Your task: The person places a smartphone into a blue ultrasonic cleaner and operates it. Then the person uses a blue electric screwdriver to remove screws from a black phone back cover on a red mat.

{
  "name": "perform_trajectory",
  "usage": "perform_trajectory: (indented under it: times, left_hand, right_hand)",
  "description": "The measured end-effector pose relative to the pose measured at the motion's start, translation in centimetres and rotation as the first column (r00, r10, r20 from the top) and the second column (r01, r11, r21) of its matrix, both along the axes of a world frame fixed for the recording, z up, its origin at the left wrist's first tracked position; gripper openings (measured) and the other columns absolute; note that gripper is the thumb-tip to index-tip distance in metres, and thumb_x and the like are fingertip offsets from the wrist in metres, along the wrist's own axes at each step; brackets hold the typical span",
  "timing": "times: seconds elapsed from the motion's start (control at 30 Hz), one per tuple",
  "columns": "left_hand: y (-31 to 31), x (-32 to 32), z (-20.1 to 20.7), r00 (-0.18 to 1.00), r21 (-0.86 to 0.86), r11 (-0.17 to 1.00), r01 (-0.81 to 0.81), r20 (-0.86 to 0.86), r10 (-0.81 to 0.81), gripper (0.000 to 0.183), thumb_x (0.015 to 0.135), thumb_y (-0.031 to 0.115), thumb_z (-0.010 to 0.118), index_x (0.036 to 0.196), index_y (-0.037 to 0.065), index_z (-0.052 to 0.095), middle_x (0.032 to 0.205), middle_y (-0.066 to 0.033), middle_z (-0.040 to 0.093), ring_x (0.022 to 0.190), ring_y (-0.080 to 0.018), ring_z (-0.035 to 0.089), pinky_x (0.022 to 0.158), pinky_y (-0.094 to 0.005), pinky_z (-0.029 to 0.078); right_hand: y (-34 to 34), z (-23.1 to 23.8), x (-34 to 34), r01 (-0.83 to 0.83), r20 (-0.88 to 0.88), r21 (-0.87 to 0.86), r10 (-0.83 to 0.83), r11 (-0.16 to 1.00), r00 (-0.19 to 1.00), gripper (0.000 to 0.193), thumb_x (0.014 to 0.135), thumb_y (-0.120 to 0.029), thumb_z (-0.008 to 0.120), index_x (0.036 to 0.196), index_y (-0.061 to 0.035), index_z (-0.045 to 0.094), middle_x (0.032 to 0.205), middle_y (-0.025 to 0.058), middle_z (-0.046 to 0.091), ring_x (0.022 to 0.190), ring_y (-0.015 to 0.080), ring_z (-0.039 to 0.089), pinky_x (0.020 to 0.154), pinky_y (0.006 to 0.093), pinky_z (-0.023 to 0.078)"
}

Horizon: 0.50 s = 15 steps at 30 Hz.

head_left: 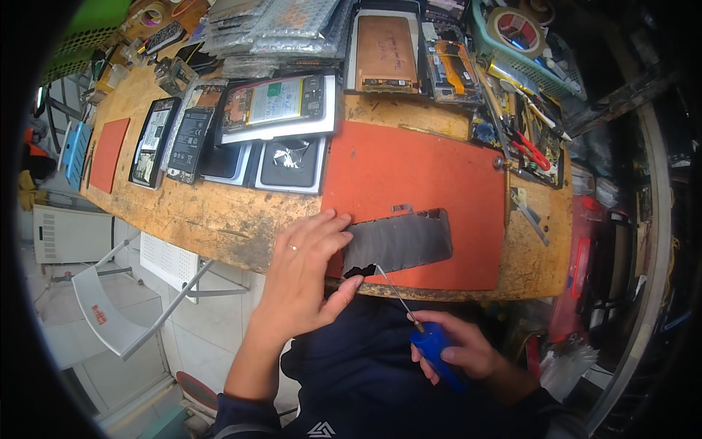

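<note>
1. The panel (409,245), dark and flat with rounded corners, lies on the red mat (417,164), near the mat's lower edge, on the wooden desk (227,230).
2. The left hand (303,260), a ring on one finger, is at the panel's left end. Its fingers lie close together by the upper left corner, the thumb apart from them at the lower left one; whether they clamp the panel I cannot tell.
3. The right hand (457,351) has its fingers closed round the blue handle of the tool (437,351), below the desk's edge.
4. The tool's thin metal shaft slants up and left, its tip at the panel's lower edge, just beside a black, ragged patch near the left thumb.
5. A small bracket (401,208) lies on the mat just above the panel.
6. Left of the mat are opened phones (191,139) and boxes (319,175); behind them stand stacked bubble-wrap packs (281,44).
7. To the right are red-handled pliers (531,151) and, farther back, a green basket (482,36) with a tape roll (515,33).
</note>
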<state>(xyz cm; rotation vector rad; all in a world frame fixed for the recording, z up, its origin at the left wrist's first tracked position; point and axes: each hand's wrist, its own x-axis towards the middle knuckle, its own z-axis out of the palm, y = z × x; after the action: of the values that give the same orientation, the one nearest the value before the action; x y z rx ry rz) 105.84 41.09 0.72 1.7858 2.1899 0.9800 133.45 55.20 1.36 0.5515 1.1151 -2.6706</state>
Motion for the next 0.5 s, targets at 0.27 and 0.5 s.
perform_trajectory:
  times: [0.27,0.5]
  left_hand:
    - [-3.0,2.7,0.2,0.687,0.127,0.976,-0.176,0.726,0.029,0.044,0.088,0.024,0.082,0.121,0.001,0.061,0.109,-0.0148,0.068,0.098,-0.0247,0.065,0.083,-0.0341,0.05]
    - [-4.8,3.9,1.4,0.411,0.17,0.846,-0.505,0.91,0.062,0.039,0.097,0.038,0.072,0.086,0.004,0.057,0.08,-0.0063,0.056,0.076,-0.0197,0.058,0.071,-0.0322,0.047]
  right_hand:
    - [0.1,0.2,-3.2,-0.216,-0.153,0.083,0.226,0.973,0.962,0.073,0.1,-0.023,0.063,0.16,-0.0033,0.027,0.112,0.0135,0.065,0.08,0.0133,0.063,0.073,0.0288,0.056]
    - [-2.0,0.7,-6.8,-0.342,-0.236,0.16,0.372,0.926,0.898,0.073,0.102,-0.024,0.061,0.162,-0.0082,0.023,0.105,0.0078,0.063,0.075,0.0111,0.061,0.07,0.0267,0.054]
